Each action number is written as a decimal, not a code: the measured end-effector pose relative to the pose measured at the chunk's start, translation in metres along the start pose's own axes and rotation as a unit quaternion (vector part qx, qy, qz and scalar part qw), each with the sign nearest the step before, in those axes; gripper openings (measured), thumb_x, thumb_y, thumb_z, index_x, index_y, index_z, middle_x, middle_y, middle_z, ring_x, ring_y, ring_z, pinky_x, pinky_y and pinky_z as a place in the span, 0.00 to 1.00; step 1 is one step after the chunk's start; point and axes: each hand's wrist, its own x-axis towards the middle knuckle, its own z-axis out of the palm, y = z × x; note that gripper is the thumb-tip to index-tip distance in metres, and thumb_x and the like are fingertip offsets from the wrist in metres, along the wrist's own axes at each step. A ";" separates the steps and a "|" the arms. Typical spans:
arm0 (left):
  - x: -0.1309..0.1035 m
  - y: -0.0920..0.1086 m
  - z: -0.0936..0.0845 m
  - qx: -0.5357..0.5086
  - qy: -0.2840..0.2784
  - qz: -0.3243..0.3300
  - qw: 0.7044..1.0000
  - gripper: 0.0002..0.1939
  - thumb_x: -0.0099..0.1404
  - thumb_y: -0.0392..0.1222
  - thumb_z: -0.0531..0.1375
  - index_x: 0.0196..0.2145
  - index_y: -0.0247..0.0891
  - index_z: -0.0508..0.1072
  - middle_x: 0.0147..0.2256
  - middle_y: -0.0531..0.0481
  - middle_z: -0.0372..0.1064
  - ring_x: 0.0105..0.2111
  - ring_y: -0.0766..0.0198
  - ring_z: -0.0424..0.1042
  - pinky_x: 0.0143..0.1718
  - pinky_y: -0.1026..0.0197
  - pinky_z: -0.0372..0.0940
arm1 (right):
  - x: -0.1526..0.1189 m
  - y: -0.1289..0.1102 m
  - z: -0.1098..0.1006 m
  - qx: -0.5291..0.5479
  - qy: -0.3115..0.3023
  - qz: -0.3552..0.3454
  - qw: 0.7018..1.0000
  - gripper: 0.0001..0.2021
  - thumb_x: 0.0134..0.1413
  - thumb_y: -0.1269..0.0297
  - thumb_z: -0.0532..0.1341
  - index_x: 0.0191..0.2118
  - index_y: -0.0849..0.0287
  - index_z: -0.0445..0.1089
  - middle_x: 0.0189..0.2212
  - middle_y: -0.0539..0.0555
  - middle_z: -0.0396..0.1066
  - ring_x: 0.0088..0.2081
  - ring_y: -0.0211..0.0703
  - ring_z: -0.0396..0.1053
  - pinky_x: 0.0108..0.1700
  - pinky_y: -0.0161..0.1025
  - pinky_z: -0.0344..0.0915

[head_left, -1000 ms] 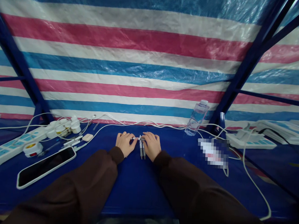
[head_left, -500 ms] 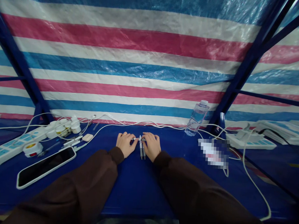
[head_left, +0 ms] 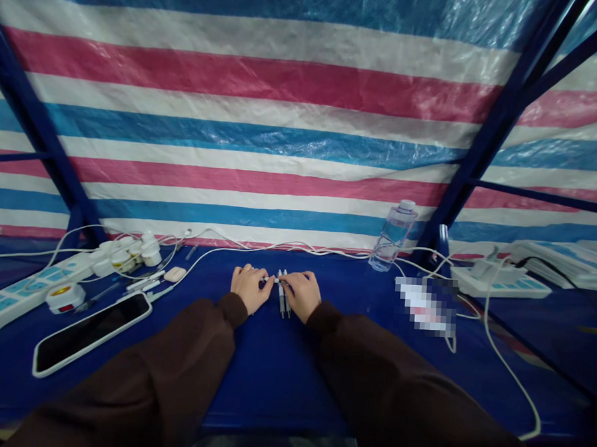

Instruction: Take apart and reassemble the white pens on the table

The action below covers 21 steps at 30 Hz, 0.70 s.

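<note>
Two pens (head_left: 281,303) with pale barrels and dark grip ends lie side by side on the blue tabletop, pointing towards me. Across their far ends, a slim white pen (head_left: 276,280) is held sideways between my hands. My left hand (head_left: 248,288) pinches its left end between thumb and fingers. My right hand (head_left: 302,293) has its fingertips closed on the other end, right beside the two lying pens. The fingers hide most of the held pen.
To the left are a phone (head_left: 92,335), a power strip (head_left: 32,294), a white round-topped plug (head_left: 65,298), a pink square case (head_left: 174,274) and several pens. A water bottle (head_left: 392,236), a second power strip (head_left: 500,283) and papers (head_left: 566,264) stand right. Cables run along the back.
My right fingers have shifted slightly left, over the far ends of the lying pens, and closed on the sideways pen. My left hand has barely moved.
</note>
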 end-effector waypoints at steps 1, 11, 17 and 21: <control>0.000 0.000 0.000 0.000 -0.001 -0.001 1.000 0.16 0.62 0.50 0.51 0.22 0.40 0.68 0.21 0.50 0.69 0.29 0.60 0.62 0.33 0.56 0.49 | 0.000 0.001 0.001 0.002 0.001 0.002 1.000 0.10 0.55 0.72 0.52 0.39 0.56 0.67 0.36 0.52 0.73 0.38 0.38 0.68 0.44 0.40 0.51; 0.001 0.001 -0.002 -0.015 0.006 -0.011 1.000 0.18 0.62 0.51 0.50 0.21 0.40 0.67 0.18 0.51 0.66 0.29 0.60 0.63 0.33 0.56 0.49 | 0.000 -0.003 -0.002 0.027 0.008 0.024 0.999 0.07 0.56 0.69 0.52 0.38 0.58 0.66 0.35 0.53 0.69 0.36 0.38 0.66 0.36 0.34 0.56; 0.002 0.000 -0.003 -0.024 0.024 -0.019 0.999 0.17 0.62 0.51 0.50 0.23 0.41 0.68 0.18 0.52 0.66 0.29 0.60 0.63 0.34 0.56 0.50 | 0.001 -0.007 -0.003 -0.015 -0.029 0.011 0.999 0.15 0.59 0.70 0.47 0.50 0.59 0.62 0.40 0.56 0.68 0.41 0.42 0.65 0.40 0.37 0.56; 0.002 0.000 -0.001 -0.017 0.017 -0.025 0.999 0.17 0.62 0.52 0.50 0.23 0.41 0.68 0.19 0.52 0.67 0.29 0.61 0.63 0.34 0.56 0.49 | 0.001 -0.004 -0.002 -0.022 -0.026 0.002 0.999 0.13 0.58 0.72 0.49 0.45 0.58 0.65 0.38 0.55 0.70 0.40 0.41 0.65 0.40 0.38 0.53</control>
